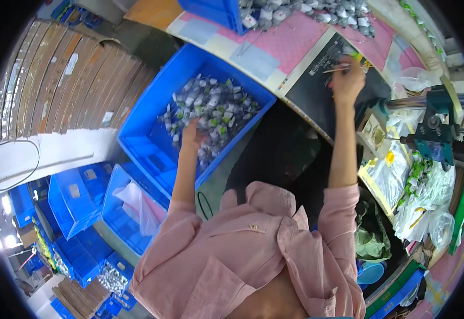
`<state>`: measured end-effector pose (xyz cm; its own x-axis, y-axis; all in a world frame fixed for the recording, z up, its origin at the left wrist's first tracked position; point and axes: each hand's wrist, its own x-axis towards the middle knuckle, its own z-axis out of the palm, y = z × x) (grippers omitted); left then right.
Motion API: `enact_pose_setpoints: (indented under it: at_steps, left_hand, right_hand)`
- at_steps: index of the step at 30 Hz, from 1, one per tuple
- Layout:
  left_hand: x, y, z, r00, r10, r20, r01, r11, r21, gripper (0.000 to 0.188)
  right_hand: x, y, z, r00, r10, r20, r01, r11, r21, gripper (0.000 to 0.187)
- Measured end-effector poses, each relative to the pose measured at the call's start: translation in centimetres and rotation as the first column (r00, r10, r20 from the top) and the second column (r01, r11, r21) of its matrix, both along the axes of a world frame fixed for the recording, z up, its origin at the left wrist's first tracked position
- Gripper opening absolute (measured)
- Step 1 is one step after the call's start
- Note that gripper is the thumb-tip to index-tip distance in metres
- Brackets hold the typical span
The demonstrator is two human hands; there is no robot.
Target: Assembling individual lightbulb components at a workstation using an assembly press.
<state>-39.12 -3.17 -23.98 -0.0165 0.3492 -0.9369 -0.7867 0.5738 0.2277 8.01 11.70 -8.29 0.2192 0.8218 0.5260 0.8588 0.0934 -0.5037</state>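
Note:
My left hand reaches into the blue bin. Its thumb and fingers are apart among a heap of small grey-and-white parts, some with bits of green. Blur hides whether the fingertips touch any one part. Over the black mat on the bench, my right hand is closed on a thin pale stick-like tool, whose kind I cannot make out. Small yellow pieces lie next to the right fingers, and a small red bit shows beside the hand.
More grey parts lie at the bench's far side, near another blue bin. A dark green metal machine stands at the right, by plastic bags. Stacked cardboard and blue crates fill the left.

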Motion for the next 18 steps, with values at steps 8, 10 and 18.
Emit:
enact_pose_setpoints:
  at_steps: [8, 10, 18]
  left_hand:
    - [13.4, 6.3, 18.9, 0.021, 0.652, -0.758, 0.695, 0.535, 0.480, 0.033]
    - [16.4, 9.9, 21.9, 0.107, 0.588, -0.802, 0.823, 0.401, 0.403, 0.029]
    - [21.0, 25.4, 16.0, -0.839, 0.458, -0.294, 0.543, 0.664, -0.514, 0.031]
  right_hand:
    - [-17.6, -11.2, 4.1, 0.826, 0.529, -0.194, -0.495, 0.845, 0.201, 0.028]
    - [-16.2, -13.2, 5.0, 0.819, 0.536, -0.204, -0.485, 0.837, 0.252, 0.020]
    - [0.2, -21.2, 7.4, 0.984, -0.058, 0.169, 0.004, 0.953, 0.304, 0.019]
